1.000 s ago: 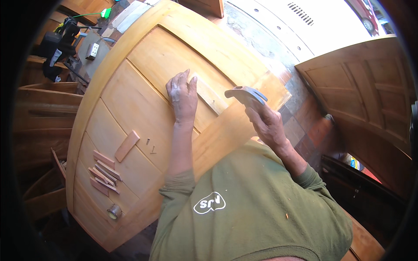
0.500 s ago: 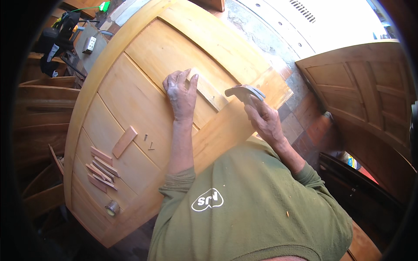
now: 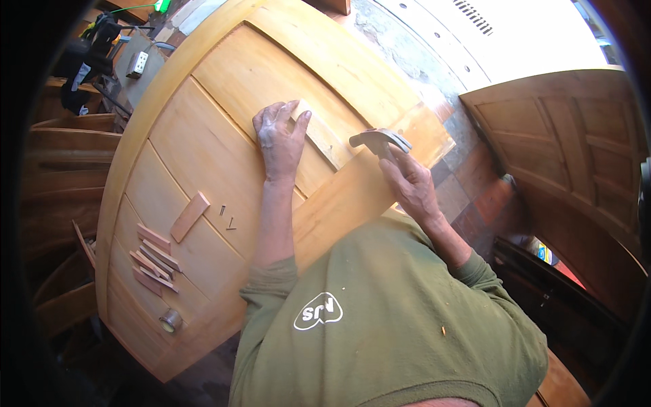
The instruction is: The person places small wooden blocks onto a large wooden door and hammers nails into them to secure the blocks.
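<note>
My left hand [image 3: 279, 141] grips the upper end of a pale wood block [image 3: 317, 138], thumb on one side and fingers on the other. The block lies on a large panelled wooden door [image 3: 224, 129]. What looks like a nail sticks up near the block's lower end. My right hand [image 3: 411, 186] is closed round the handle of a claw hammer [image 3: 380, 140], close under its metal head. The hammer head hangs just right of the block, apart from it. Left of my left forearm, a few loose nails [image 3: 229, 224] rest on the door.
Several thin wood strips [image 3: 156, 261] and a flat wood piece [image 3: 190, 217] lie on the door's left part, near a round metal lock [image 3: 171, 319]. A power strip [image 3: 138, 64] sits at the upper left. Another panelled door [image 3: 556, 136] leans at the right.
The view has shifted slightly, so the door and small parts sit a little further left. Both hands keep their grips, and the hammer stays at nearly the same place beside the block.
</note>
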Demonstrator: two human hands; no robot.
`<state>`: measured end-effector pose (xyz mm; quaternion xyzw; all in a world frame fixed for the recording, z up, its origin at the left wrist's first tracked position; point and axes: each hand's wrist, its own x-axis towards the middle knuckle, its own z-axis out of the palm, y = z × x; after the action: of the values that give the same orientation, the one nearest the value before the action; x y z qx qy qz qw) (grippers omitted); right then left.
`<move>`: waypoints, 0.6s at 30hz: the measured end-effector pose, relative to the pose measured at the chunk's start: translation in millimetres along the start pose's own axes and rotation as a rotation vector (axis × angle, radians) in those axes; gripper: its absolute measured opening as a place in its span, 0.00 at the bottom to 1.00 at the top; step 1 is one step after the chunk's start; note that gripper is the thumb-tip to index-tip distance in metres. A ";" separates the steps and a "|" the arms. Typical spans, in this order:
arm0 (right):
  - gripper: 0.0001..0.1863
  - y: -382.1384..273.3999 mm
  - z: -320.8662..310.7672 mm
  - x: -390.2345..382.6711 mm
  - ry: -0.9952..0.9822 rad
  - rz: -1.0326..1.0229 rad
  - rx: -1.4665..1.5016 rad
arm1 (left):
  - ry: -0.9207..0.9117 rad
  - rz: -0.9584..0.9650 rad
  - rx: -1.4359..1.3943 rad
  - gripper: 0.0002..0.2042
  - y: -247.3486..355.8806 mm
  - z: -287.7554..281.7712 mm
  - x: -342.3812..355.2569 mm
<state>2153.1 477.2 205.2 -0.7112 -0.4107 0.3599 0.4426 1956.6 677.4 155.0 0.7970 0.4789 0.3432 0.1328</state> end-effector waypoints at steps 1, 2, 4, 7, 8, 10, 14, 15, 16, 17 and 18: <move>0.22 2.1 0.4 0.7 -0.009 0.009 0.018 | 0.013 0.013 0.023 0.15 0.5 -0.6 -0.7; 0.22 4.6 1.4 1.3 -0.010 0.006 0.019 | 0.016 0.013 0.025 0.15 1.0 -1.5 -1.0; 0.24 9.4 3.9 2.7 0.051 -0.006 0.085 | -0.032 -0.032 -0.038 0.15 4.1 -4.7 1.0; 0.25 6.6 2.3 4.0 0.041 0.055 0.164 | -0.035 -0.355 -0.350 0.14 5.9 -18.5 12.6; 0.25 3.6 0.6 3.6 0.040 0.054 0.166 | -0.034 -0.355 -0.348 0.14 -0.8 -18.1 15.4; 0.22 -5.4 -3.3 2.0 -0.006 0.172 0.224 | 0.094 -0.463 -0.662 0.14 -14.4 -19.9 23.2; 0.22 -12.2 -8.0 1.2 -0.018 0.227 0.277 | -0.117 -0.272 -0.120 0.16 -14.4 -23.4 21.7; 0.23 -13.6 -8.0 0.8 -0.013 0.195 0.246 | -0.121 -0.239 -0.068 0.18 -7.0 -18.5 18.2; 0.25 -13.3 -8.2 0.0 -0.005 0.166 0.213 | -0.128 -0.206 -0.019 0.19 -1.1 -11.4 13.7; 0.25 -13.9 -7.2 0.2 -0.007 0.171 0.212 | -0.132 -0.210 -0.018 0.19 3.4 -5.8 10.2; 0.23 -15.5 -4.8 1.1 0.018 -0.047 0.128 | -0.115 -0.208 0.044 0.21 6.9 -1.0 6.9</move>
<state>2153.6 480.8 221.1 -0.6748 -0.3995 0.3687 0.4991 1962.7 679.8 162.4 0.7640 0.5582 0.2705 0.1774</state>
